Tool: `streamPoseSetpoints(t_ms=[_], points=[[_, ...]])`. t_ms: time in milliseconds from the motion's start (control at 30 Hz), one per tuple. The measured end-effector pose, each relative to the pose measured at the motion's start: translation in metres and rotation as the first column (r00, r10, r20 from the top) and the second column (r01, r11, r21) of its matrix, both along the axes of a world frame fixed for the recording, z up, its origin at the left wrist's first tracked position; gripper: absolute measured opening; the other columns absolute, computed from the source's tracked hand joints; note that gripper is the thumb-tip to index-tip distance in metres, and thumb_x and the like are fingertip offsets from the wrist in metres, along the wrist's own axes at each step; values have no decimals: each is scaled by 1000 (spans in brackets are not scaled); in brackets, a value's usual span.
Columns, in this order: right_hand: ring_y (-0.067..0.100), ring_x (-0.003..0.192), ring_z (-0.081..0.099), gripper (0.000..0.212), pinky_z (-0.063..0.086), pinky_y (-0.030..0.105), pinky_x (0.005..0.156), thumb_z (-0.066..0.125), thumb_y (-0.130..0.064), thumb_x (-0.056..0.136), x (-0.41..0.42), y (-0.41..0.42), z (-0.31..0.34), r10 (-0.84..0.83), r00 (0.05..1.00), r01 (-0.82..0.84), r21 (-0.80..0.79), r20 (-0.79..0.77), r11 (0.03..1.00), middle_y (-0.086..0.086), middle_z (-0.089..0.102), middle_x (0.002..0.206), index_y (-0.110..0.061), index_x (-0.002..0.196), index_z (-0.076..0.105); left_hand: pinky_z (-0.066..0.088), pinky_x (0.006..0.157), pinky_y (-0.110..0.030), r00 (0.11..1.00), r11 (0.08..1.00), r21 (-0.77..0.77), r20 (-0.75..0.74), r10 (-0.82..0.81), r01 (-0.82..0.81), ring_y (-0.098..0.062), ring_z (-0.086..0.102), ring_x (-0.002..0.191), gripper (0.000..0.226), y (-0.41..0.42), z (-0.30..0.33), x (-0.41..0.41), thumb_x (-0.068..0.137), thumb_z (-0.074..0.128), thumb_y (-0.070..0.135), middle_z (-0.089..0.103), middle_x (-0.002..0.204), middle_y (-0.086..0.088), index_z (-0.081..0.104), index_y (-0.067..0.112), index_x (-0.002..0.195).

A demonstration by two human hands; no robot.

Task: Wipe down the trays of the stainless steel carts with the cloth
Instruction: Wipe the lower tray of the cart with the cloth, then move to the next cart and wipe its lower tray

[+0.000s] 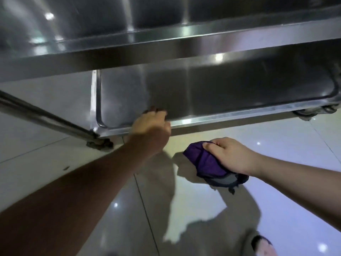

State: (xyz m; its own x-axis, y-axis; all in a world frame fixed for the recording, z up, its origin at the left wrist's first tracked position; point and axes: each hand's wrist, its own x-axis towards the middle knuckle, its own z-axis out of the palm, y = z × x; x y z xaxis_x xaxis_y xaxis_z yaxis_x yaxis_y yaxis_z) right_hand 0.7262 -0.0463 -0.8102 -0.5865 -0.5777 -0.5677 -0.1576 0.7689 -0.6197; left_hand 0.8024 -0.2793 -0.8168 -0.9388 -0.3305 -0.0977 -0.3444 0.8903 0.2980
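A stainless steel cart fills the upper part of the view, with an upper tray (166,39) above and a lower tray (230,117) near the floor. My left hand (153,124) grips the front rim of the lower tray, fingers curled over the edge near its left corner. My right hand (228,154) holds a folded purple cloth (204,161) with a grey underside, in the air in front of the lower tray and clear of it.
A slanted steel leg (46,117) runs down to a caster (99,144) at the cart's near left corner. Another caster (311,112) sits at the right. Glossy pale floor tiles (276,209) lie below, and my foot (262,245) shows at the bottom.
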Motion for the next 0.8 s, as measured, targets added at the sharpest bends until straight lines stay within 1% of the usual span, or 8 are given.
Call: streamPoseSetpoints(t_ms=[33,100,167,233,367,533,667,800], points=[[23,75,61,53,49,36,76,41,-46,106,10,-1,4,39,999,-40,47,21,998,8,67,77,-4,79,59,42,80,-35,1000,1000,1,12,-3,3,-28,61,101,28,1,4,15,100,49,27,63,112,-8,64,16,120],[29,84,62,54,48,37,79,39,-44,107,31,-1,13,113,991,-121,138,68,983,15,69,86,1,88,63,48,86,-37,995,999,44,101,-17,13,-28,61,107,30,4,17,49,99,52,29,62,118,-8,61,15,124],[28,84,59,52,42,36,73,37,-42,108,52,-3,28,197,974,-217,211,111,953,13,65,84,-4,82,61,52,93,-42,976,996,85,218,-28,9,-27,59,112,35,11,35,85,102,50,34,59,125,-7,56,15,131],[27,83,57,50,38,34,72,35,-42,108,76,-5,49,256,956,-285,256,142,924,9,63,82,-9,78,58,52,93,-41,955,993,112,296,-14,-20,-26,58,113,37,18,59,119,103,48,34,57,128,-6,53,15,135],[27,80,57,50,41,35,72,32,-42,108,124,-13,108,274,939,-331,331,208,883,9,62,81,-10,78,57,52,94,-38,896,986,150,443,4,-78,-22,58,112,40,27,126,176,105,45,35,56,131,-7,48,16,140],[24,78,59,50,43,35,70,30,-45,106,163,-50,221,247,948,-306,374,198,876,6,61,78,-14,77,56,50,99,-38,858,965,201,512,45,-171,-21,57,119,42,15,250,225,105,44,34,57,134,-4,48,17,143],[23,81,60,50,46,35,76,27,-46,108,186,-101,336,337,923,-384,391,185,836,3,60,80,-16,80,55,45,101,-35,838,956,186,537,95,-228,-22,52,123,46,-15,363,257,106,39,33,52,141,-6,42,16,149],[17,75,60,51,43,30,66,31,-51,106,211,-160,444,395,903,-429,381,168,819,0,61,76,-19,76,56,44,101,-36,827,927,194,534,174,-321,-22,50,124,47,-63,463,296,106,38,35,47,144,-4,39,20,150]])
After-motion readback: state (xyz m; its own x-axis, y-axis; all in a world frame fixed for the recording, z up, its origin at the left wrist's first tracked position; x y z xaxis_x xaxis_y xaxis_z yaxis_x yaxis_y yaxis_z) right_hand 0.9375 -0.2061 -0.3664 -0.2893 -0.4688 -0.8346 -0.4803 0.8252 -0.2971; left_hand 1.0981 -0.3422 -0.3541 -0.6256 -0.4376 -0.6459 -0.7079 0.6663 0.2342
